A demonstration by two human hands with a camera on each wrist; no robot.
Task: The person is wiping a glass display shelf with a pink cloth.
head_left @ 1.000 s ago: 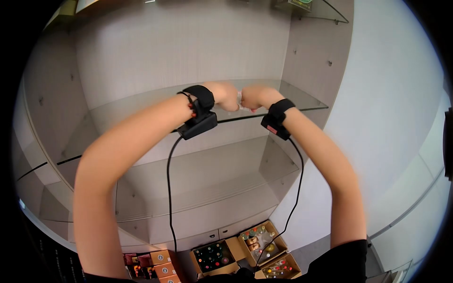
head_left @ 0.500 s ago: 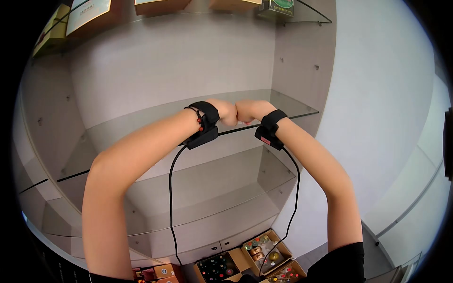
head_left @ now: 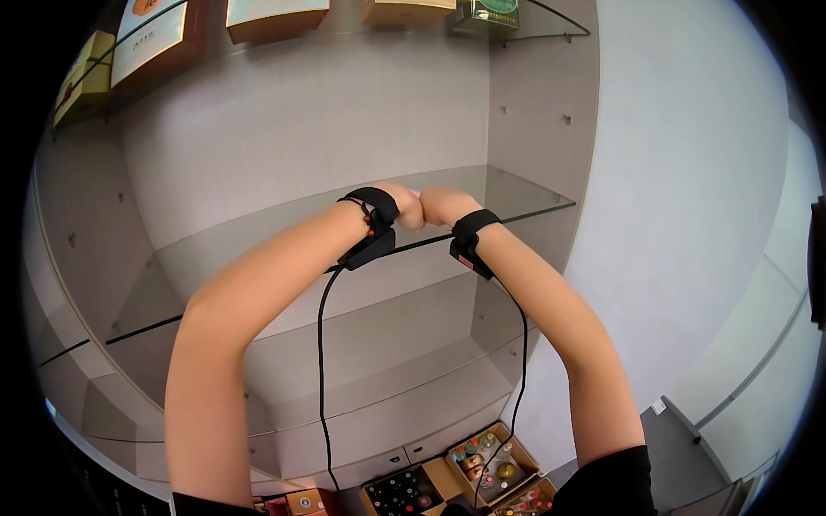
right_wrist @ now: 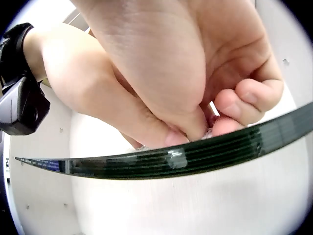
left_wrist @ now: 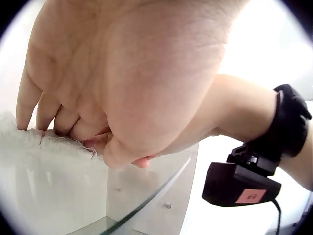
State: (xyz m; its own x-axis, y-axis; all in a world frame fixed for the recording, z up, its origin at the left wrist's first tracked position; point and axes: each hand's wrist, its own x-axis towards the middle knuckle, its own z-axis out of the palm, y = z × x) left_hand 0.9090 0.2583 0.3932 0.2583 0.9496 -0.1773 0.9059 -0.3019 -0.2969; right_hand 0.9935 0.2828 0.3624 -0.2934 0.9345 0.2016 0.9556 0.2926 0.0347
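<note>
Both hands meet just above the front edge of the middle glass shelf (head_left: 258,225). A white, fluffy cloth (left_wrist: 49,152) lies under the bent fingers of my left hand (head_left: 403,206) (left_wrist: 117,68), which grip it from above. My right hand (head_left: 446,205) (right_wrist: 166,58) touches the left one, its fingers curled and its thumb down, pinching a bit of the same cloth. In the right wrist view the shelf's dark green edge (right_wrist: 195,159) crosses in front of the fingertips and hides part of the cloth.
Gift boxes (head_left: 277,17) stand on the upper shelf. Below are a lower glass shelf (head_left: 361,370), drawers (head_left: 344,473) and cartons of bottles (head_left: 404,494) on the floor. A cable (head_left: 321,370) hangs from each wrist camera. A white wall (head_left: 680,215) is at the right.
Both hands have moved left along the shelf, staying together. The view has tilted up, so more of the boxes on the upper shelf shows.
</note>
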